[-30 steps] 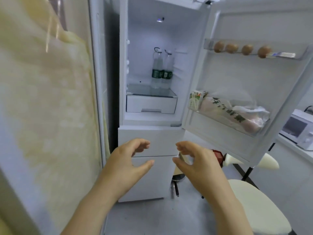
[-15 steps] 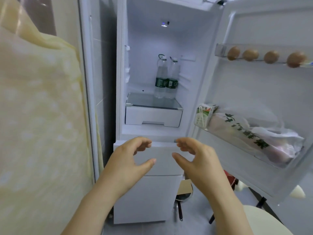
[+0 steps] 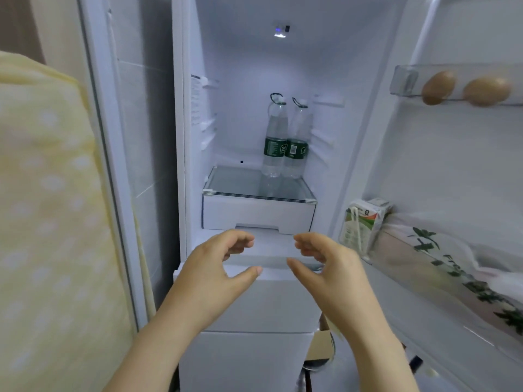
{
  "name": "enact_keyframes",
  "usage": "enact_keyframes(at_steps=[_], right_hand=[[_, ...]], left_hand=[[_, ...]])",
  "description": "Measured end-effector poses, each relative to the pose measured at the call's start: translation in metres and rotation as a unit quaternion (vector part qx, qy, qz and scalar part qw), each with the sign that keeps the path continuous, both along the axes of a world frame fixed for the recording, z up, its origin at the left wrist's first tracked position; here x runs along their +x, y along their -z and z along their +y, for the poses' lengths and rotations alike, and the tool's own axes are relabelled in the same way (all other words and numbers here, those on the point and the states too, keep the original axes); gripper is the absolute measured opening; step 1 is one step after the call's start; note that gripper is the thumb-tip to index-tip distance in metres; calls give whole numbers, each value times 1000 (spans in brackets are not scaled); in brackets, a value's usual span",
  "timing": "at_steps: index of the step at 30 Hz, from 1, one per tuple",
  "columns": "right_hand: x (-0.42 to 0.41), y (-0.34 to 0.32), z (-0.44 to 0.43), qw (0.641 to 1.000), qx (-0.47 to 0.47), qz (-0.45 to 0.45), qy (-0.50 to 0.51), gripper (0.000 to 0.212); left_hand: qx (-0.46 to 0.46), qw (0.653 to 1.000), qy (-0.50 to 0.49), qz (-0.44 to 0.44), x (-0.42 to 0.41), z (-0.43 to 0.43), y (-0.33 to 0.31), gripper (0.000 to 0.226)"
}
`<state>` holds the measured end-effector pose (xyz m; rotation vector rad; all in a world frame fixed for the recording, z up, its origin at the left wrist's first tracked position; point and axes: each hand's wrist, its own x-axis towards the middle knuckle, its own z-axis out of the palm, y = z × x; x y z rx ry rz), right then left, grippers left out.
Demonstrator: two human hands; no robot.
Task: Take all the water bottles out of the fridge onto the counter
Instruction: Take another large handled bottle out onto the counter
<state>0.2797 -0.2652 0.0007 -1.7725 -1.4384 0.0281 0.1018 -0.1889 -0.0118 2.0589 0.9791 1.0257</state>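
The left hand (image 3: pixel 215 267) and the right hand (image 3: pixel 331 267) hang side by side before the open fridge (image 3: pixel 240 66). Each grip is half open, with curved fingers, and holds nothing. Further in, the left water bottle (image 3: pixel 274 142) and the right water bottle (image 3: pixel 297 145) stand upright and touching at the back right of the glass shelf (image 3: pixel 240 182).

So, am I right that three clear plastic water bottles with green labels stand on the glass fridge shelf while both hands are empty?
Not quite: the head view shows two clear plastic water bottles with green labels, not three, on the glass fridge shelf. The left hand and right hand are indeed empty.
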Motion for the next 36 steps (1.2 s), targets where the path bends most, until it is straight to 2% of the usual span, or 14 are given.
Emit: enact_keyframes(at_steps=[7, 21, 36], right_hand=[[12, 2, 84, 1000, -11, -14, 9, 38], [40, -12, 236, 999, 6, 15, 43, 34], [154, 6, 377, 998, -1, 60, 4, 38]], left_hand=[[12, 1000, 11, -9, 13, 90, -2, 37], [18, 998, 48, -31, 43, 254, -15, 38], [42, 998, -11, -39, 140, 378, -17, 38]])
